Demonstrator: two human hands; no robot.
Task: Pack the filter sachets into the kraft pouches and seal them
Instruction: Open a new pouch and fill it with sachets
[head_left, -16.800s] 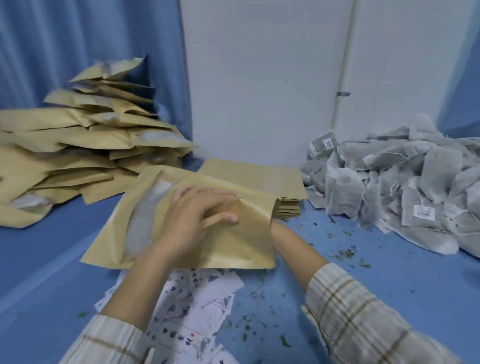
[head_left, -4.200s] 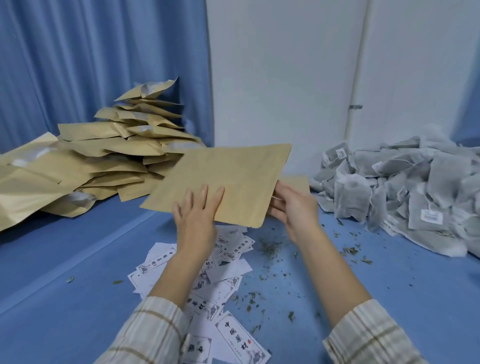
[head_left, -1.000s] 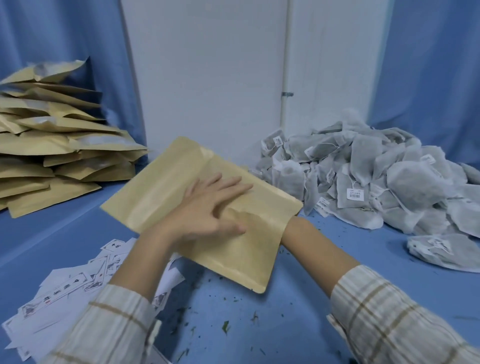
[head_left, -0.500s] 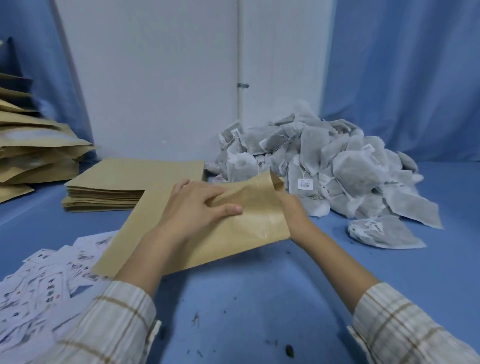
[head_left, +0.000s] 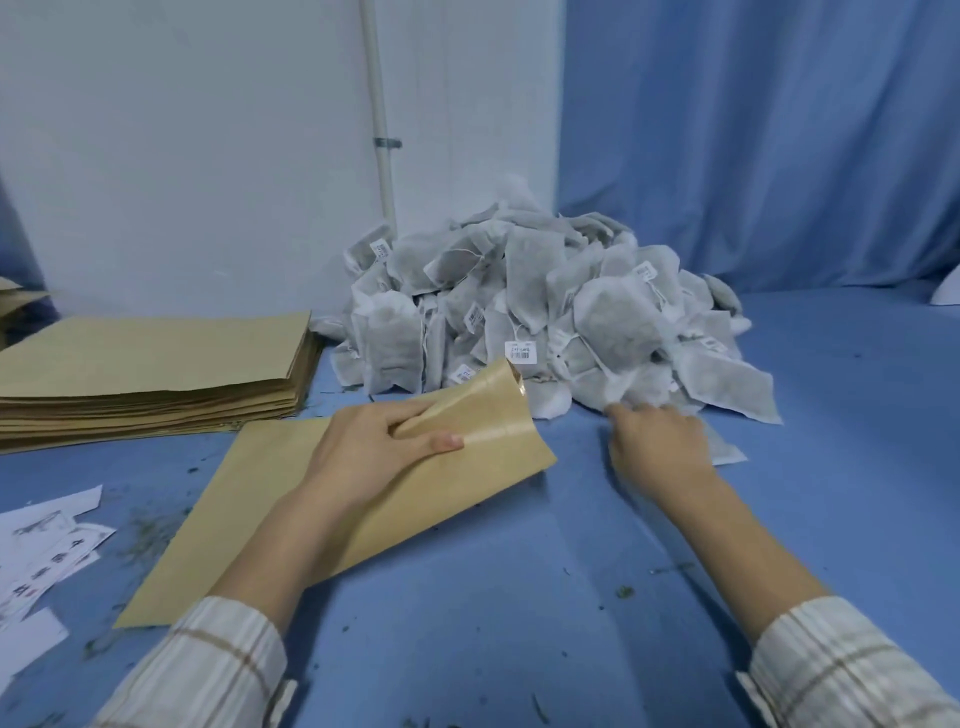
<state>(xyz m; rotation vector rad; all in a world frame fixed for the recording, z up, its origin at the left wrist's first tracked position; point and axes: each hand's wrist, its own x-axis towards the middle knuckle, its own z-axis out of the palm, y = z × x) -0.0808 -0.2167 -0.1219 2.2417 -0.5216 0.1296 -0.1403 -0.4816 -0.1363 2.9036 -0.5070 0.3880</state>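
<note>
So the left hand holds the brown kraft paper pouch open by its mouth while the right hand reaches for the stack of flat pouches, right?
Not quite. In the head view the right hand reaches into the heap of white filter sachets, not the stack of flat brown pouches, which lies off to the left. The left hand does hold the brown kraft paper pouch by its mouth.
</note>
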